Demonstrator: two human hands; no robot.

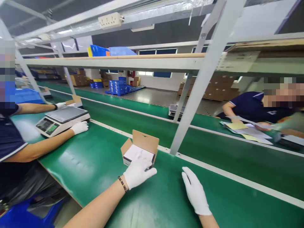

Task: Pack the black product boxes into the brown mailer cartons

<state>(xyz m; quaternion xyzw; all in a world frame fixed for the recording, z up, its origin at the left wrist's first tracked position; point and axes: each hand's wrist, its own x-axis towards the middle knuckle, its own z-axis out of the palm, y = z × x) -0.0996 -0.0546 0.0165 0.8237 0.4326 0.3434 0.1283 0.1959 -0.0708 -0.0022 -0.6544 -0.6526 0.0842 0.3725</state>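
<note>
One open cardboard box, flaps raised and white contents showing, sits on a green bench in front of a worker in white gloves. The left hand, a beaded bracelet at its wrist, reaches over the box's near side — thumb spread wide, fingers open above the white contents, though whether they touch cannot be told from here. The right hand hovers empty over the bench, well apart from the box, its fingers open and extended.

To the left, a person in a dark shirt has two gloved hands around one scale: one hand at its near side, the other behind it, near a second open box. Across the green surface to the right, another person leans over loose papers, yellow sheets among them.

A white strip runs along the bench's far side, where one slanting metal post rises past a long shelf. One power strip hangs overhead. Beyond, on the grey floor — stacked blue crates and piles of brown cartons.
</note>
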